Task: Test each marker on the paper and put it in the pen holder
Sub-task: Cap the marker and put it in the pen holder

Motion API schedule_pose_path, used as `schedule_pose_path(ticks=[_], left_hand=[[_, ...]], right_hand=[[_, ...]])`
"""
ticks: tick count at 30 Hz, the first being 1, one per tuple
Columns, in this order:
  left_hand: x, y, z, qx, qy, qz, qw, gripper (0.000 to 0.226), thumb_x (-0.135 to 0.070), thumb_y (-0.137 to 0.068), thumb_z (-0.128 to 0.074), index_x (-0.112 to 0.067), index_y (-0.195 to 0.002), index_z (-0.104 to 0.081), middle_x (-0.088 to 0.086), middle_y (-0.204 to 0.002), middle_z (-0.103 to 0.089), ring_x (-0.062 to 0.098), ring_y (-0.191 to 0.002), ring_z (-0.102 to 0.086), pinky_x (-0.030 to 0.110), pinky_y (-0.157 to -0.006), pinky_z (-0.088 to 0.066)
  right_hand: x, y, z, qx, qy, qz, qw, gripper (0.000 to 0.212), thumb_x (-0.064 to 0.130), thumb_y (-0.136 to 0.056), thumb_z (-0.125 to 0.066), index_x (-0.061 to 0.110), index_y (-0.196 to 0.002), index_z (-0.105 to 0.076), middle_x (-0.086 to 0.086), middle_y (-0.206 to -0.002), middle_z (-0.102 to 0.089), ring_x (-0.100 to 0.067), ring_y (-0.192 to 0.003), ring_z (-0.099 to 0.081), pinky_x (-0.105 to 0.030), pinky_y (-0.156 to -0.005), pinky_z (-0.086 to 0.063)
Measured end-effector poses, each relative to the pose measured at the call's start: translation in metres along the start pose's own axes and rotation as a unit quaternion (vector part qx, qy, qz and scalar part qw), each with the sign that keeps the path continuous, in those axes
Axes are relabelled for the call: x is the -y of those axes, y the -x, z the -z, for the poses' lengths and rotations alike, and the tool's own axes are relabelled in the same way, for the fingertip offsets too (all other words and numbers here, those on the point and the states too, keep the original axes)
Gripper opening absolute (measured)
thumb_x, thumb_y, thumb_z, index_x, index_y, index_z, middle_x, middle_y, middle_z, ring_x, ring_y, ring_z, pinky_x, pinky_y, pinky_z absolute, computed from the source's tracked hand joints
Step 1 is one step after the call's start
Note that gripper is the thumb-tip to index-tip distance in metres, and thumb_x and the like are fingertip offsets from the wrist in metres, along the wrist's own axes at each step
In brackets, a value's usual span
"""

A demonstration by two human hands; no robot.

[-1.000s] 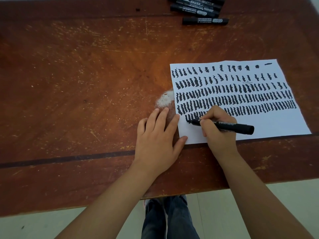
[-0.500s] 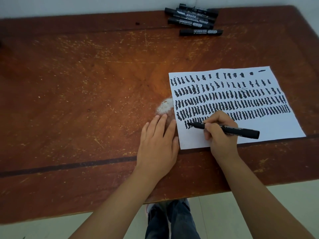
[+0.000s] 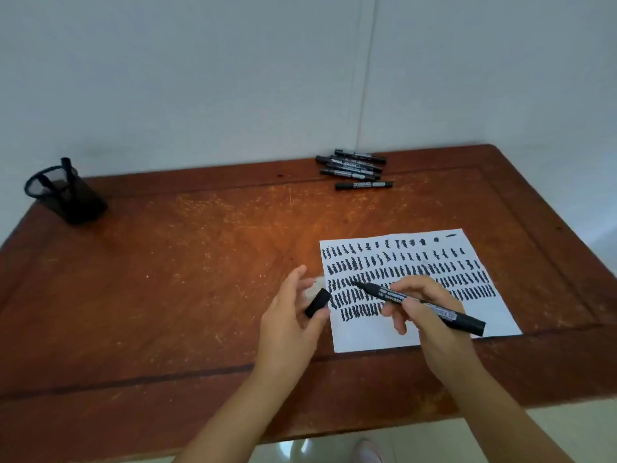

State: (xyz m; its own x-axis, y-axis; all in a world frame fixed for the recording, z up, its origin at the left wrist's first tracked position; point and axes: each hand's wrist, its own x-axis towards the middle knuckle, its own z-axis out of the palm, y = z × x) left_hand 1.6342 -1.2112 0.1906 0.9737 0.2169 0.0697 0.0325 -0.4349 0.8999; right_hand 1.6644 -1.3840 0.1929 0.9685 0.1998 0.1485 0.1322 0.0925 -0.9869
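The wooden table fills the lower half of the head view, its far edge against a pale wall. On it, at about four o'clock from the table's middle, lies the paper, nearly covered with rows of short black test strokes; only its near strip is blank. At ten o'clock, near the far left corner, stands the mesh pen holder with a couple of dark markers upright in it. At one o'clock, close to the far edge, a loose pile of markers lies flat, all capped as far as can be told.

The right hand hovers over the paper's left part and pinches the uncapped marker between thumb and fingers about mid-barrel. Its long axis runs from four o'clock, the butt end, to ten o'clock, the bare tip, so the tip points towards the left hand. That hand is just beside the paper's left edge, the longer fingers loosely spread, and it holds the cap between the thumb and a finger; exactly which finger I cannot tell.

The cap lies at about nine o'clock from the tip, near but not touching, and its own axis is tilted across the marker's. I judge the next move to be capping, which calls for turning the cap's mouth into line with the barrel; which end is the mouth is not clear. The left hand is the nearer to the holder.
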Motion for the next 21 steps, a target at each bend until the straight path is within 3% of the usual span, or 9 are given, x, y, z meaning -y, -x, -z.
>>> schedule_pose_path(ticks=[2, 4, 6, 9, 11, 13, 18, 21], left_hand=[[-0.019, 0.003, 0.006, -0.016, 0.048, 0.004, 0.999, 0.041, 0.000, -0.075, -0.068, -0.037, -0.087, -0.054, -0.026, -0.085, -0.059, -0.007, -0.082, -0.057, 0.001, -0.068, -0.043], [-0.032, 0.005, 0.010, -0.038, 0.053, -0.021, 0.998, 0.045, 0.004, -0.072, -0.070, -0.040, -0.075, -0.057, -0.026, -0.070, -0.066, -0.007, -0.074, -0.061, 0.003, -0.066, -0.044], [-0.047, 0.007, 0.014, -0.057, 0.053, -0.054, 0.996, 0.046, 0.006, -0.070, -0.070, -0.039, -0.073, -0.059, -0.035, -0.075, -0.064, -0.011, -0.075, -0.059, 0.003, -0.067, -0.043], [-0.066, 0.007, 0.024, -0.078, 0.035, -0.124, 0.989, 0.041, 0.001, -0.070, -0.073, -0.038, -0.073, -0.061, -0.034, -0.081, -0.064, -0.009, -0.076, -0.059, 0.004, -0.068, -0.043], [-0.074, 0.007, 0.031, -0.093, 0.016, -0.172, 0.981, 0.022, -0.015, -0.068, -0.072, -0.035, -0.070, -0.063, -0.035, -0.085, -0.063, -0.010, -0.080, -0.059, 0.003, -0.070, -0.042], [-0.082, 0.009, 0.035, -0.084, -0.011, -0.213, 0.973, 0.017, -0.029, -0.068, -0.063, -0.035, -0.084, -0.065, -0.038, -0.088, -0.061, -0.011, -0.083, -0.058, 0.002, -0.073, -0.042], [-0.089, 0.008, 0.035, -0.056, 0.038, -0.169, 0.983, 0.029, -0.016, -0.064, -0.064, -0.045, -0.067, -0.064, -0.032, -0.080, -0.066, -0.010, -0.076, -0.060, 0.004, -0.068, -0.043], [-0.102, 0.009, 0.037, -0.026, 0.041, -0.170, 0.984, 0.024, -0.018, -0.072, -0.057, -0.040, -0.081, -0.060, -0.024, -0.070, -0.068, -0.006, -0.059, -0.060, 0.006, -0.059, -0.044]], right_hand=[[0.024, -0.006, -0.001, -0.003, -0.032, 0.026, 0.999, 0.007, 0.033, -0.058, -0.054, 0.032, -0.059, -0.061, 0.003, -0.045, -0.061, -0.007, -0.038, -0.046, -0.015, -0.041, -0.039], [0.047, -0.014, -0.003, 0.014, -0.035, 0.068, 0.997, 0.008, 0.030, -0.056, -0.051, 0.031, -0.053, -0.059, 0.003, -0.039, -0.056, -0.005, -0.035, -0.043, -0.012, -0.038, -0.034], [0.067, -0.022, -0.002, 0.043, -0.023, 0.114, 0.992, 0.009, 0.028, -0.056, -0.050, 0.030, -0.051, -0.058, 0.005, -0.038, -0.054, -0.003, -0.035, -0.044, -0.010, -0.039, -0.034], [0.086, -0.033, -0.001, 0.090, -0.015, 0.157, 0.983, 0.010, 0.026, -0.058, -0.050, 0.025, -0.050, -0.055, 0.010, -0.041, -0.051, -0.002, -0.037, -0.043, -0.012, -0.041, -0.035], [0.091, -0.037, -0.002, 0.120, -0.013, 0.168, 0.978, 0.009, 0.024, -0.058, -0.050, 0.023, -0.050, -0.054, 0.010, -0.043, -0.049, -0.003, -0.038, -0.042, -0.015, -0.040, -0.035], [0.094, -0.040, -0.003, 0.146, -0.018, 0.160, 0.976, 0.009, 0.025, -0.057, -0.051, 0.023, -0.050, -0.055, 0.006, -0.043, -0.050, -0.004, -0.038, -0.042, -0.016, -0.041, -0.036], [0.093, -0.048, -0.005, 0.189, -0.074, 0.120, 0.972, 0.006, 0.026, -0.057, -0.053, 0.024, -0.052, -0.057, 0.002, -0.039, -0.050, -0.008, -0.035, -0.041, -0.014, -0.038, -0.032], [0.096, -0.054, -0.008, 0.226, -0.103, 0.090, 0.964, 0.008, 0.028, -0.059, -0.054, 0.021, -0.055, -0.055, 0.000, -0.039, -0.051, -0.007, -0.034, -0.041, -0.013, -0.037, -0.033]])
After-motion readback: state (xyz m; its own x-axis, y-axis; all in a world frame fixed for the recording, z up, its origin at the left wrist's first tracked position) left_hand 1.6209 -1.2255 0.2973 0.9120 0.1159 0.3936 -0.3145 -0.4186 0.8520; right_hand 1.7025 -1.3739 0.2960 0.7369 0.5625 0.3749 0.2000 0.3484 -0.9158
